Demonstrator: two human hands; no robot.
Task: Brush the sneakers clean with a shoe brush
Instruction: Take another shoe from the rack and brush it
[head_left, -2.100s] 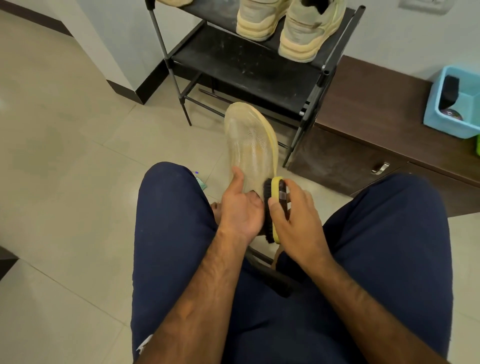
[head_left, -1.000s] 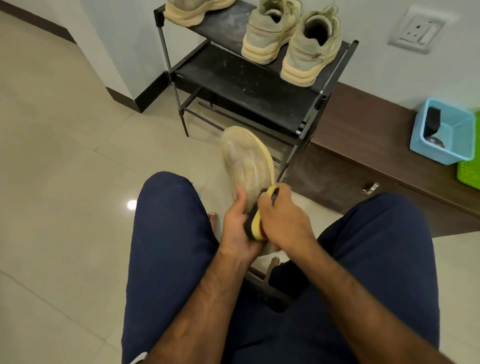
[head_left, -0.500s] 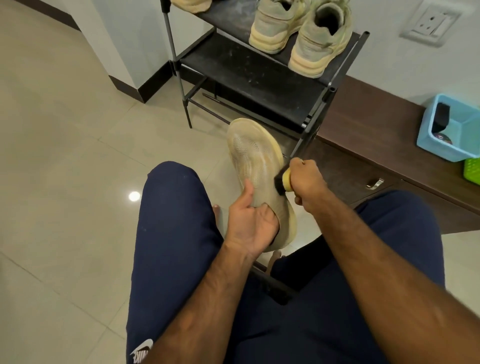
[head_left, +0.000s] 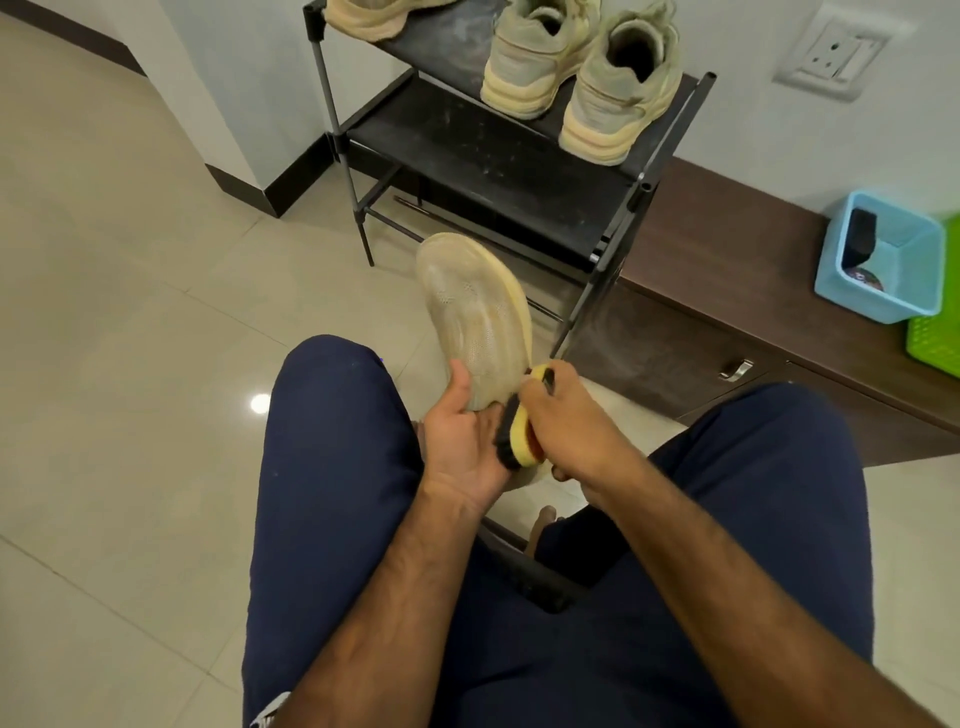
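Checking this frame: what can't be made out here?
Head view:
- Heel of the held sneaker: covered by the left hand, right hand and brush.
- Leftmost sneaker on the rack: cut by the top edge.
- Blue basket contents: too small to identify.
- Green basket: cut by the right edge.

A black shoe rack (head_left: 483, 156) stands on glossy beige floor tiles (head_left: 130, 312) against a pale wall (head_left: 753, 140); right of it sits a low brown cabinet (head_left: 727, 249) bearing a blue basket (head_left: 878, 306), with a wall socket (head_left: 831, 54) above
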